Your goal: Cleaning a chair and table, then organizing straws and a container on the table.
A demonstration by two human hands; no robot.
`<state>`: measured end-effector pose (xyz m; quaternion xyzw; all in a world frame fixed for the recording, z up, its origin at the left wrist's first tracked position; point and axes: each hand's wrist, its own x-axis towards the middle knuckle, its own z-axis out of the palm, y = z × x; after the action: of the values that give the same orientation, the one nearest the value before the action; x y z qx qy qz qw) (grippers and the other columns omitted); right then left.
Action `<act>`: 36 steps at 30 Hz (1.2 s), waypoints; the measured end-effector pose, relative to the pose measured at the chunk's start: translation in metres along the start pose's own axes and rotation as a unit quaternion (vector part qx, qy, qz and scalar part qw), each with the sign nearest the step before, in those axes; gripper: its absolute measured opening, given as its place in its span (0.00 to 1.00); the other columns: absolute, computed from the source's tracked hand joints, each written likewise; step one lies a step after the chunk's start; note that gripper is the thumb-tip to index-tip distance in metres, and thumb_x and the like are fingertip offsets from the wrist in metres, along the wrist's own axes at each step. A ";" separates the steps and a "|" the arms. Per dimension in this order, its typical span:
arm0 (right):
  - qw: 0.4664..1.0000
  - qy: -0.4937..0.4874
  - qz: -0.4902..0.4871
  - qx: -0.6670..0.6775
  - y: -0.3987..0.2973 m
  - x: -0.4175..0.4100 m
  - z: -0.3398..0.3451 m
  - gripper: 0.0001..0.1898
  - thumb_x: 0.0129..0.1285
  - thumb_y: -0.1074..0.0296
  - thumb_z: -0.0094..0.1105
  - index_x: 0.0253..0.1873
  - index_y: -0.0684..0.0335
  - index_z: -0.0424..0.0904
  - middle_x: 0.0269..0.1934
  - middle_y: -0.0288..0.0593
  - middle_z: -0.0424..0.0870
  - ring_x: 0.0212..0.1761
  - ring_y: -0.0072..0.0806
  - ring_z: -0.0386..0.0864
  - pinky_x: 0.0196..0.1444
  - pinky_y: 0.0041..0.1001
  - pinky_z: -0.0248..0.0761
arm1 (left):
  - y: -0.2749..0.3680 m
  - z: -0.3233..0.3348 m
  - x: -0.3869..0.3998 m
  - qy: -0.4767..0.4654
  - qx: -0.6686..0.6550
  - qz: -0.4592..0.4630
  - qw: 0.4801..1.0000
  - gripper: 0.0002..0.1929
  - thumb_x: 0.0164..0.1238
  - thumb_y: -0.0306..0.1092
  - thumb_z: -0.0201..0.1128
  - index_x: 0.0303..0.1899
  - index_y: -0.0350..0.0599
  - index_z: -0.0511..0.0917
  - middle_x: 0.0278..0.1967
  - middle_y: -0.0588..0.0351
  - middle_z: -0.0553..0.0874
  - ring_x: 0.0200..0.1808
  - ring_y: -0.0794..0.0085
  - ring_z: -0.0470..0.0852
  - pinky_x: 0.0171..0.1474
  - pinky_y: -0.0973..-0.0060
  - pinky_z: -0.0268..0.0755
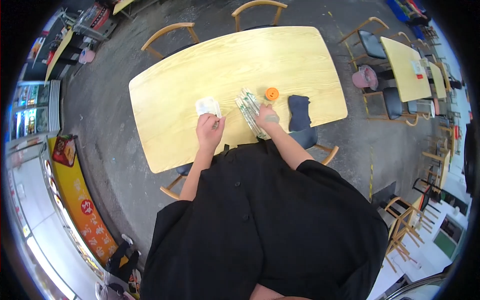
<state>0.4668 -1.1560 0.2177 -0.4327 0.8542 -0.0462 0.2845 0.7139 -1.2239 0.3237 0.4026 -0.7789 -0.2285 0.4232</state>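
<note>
My left hand (209, 130) is at the near edge of a clear plastic box (206, 105), its fingers curled in towards the thumb. Something small and greyish shows by the thumb, too small to name. Several paper-wrapped chopsticks (249, 112) lie side by side on the wooden table. My right hand (265, 115) rests at their right side, fingertips against the wrappers; whether it grips any is hidden. By its wrist is a translucent greyish patch that I cannot identify. Just beyond this hand stands a small container with an orange lid (272, 93).
A dark folded cloth (299, 113) lies right of my right hand on the pale table (232, 60). Wooden chairs (168, 35) surround it, one black seat (305, 138) tucked in near me. A pink bin (364, 78) and another table (405, 71) stand to the right.
</note>
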 end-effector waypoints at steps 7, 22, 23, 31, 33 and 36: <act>0.998 -0.033 0.040 0.022 0.012 0.000 0.010 0.19 0.73 0.65 0.55 0.64 0.65 0.78 0.65 0.61 0.81 0.64 0.55 0.87 0.62 0.51 0.82 | -0.006 -0.003 -0.003 -0.007 0.026 -0.021 0.999 0.11 0.63 0.24 0.79 0.28 0.40 0.81 0.32 0.51 0.86 0.35 0.61 0.85 0.38 0.68 0.78; 0.981 -0.102 -0.015 0.167 0.048 0.009 0.012 0.15 0.61 0.59 0.72 0.46 0.64 0.90 0.42 0.54 0.93 0.46 0.47 0.91 0.53 0.42 0.83 | -0.011 -0.002 -0.006 0.060 0.039 -0.060 0.996 0.16 0.65 0.23 0.76 0.24 0.43 0.75 0.28 0.53 0.83 0.30 0.60 0.82 0.34 0.65 0.75; 0.943 -0.166 0.025 0.287 0.055 0.010 0.015 0.11 0.61 0.62 0.71 0.41 0.64 0.89 0.38 0.51 0.91 0.39 0.41 0.89 0.46 0.39 0.82 | -0.010 -0.001 -0.005 0.060 0.039 -0.046 0.996 0.16 0.65 0.23 0.75 0.24 0.44 0.74 0.28 0.53 0.82 0.30 0.60 0.81 0.33 0.65 0.75; 0.716 -0.313 0.153 0.605 0.034 -0.019 -0.020 0.07 0.67 0.74 0.55 0.46 0.65 0.82 0.29 0.39 0.80 0.26 0.27 0.75 0.30 0.30 0.70 | -0.019 -0.004 -0.010 0.073 0.051 -0.046 0.995 0.16 0.63 0.24 0.76 0.23 0.44 0.73 0.27 0.54 0.81 0.30 0.59 0.81 0.33 0.65 0.74; 0.636 -0.369 0.095 0.671 0.030 -0.027 -0.031 0.11 0.70 0.73 0.51 0.53 0.67 0.76 0.28 0.40 0.78 0.22 0.25 0.69 0.23 0.30 0.61 | -0.017 -0.004 -0.009 0.077 0.040 -0.049 0.995 0.16 0.63 0.24 0.76 0.23 0.44 0.73 0.27 0.54 0.81 0.30 0.59 0.81 0.33 0.65 0.74; 0.643 -0.375 0.086 0.662 0.005 -0.044 -0.052 0.09 0.76 0.68 0.52 0.55 0.63 0.76 0.25 0.32 0.69 0.18 0.20 0.59 0.21 0.26 0.54 | -0.017 -0.006 -0.010 0.084 0.033 -0.050 0.995 0.16 0.63 0.24 0.76 0.23 0.44 0.74 0.27 0.54 0.81 0.30 0.59 0.81 0.33 0.64 0.74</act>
<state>0.4566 -1.1278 0.2789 -0.0342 0.4493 -0.4080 0.7940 0.7292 -1.2252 0.3100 0.4726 -0.7266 -0.1893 0.4613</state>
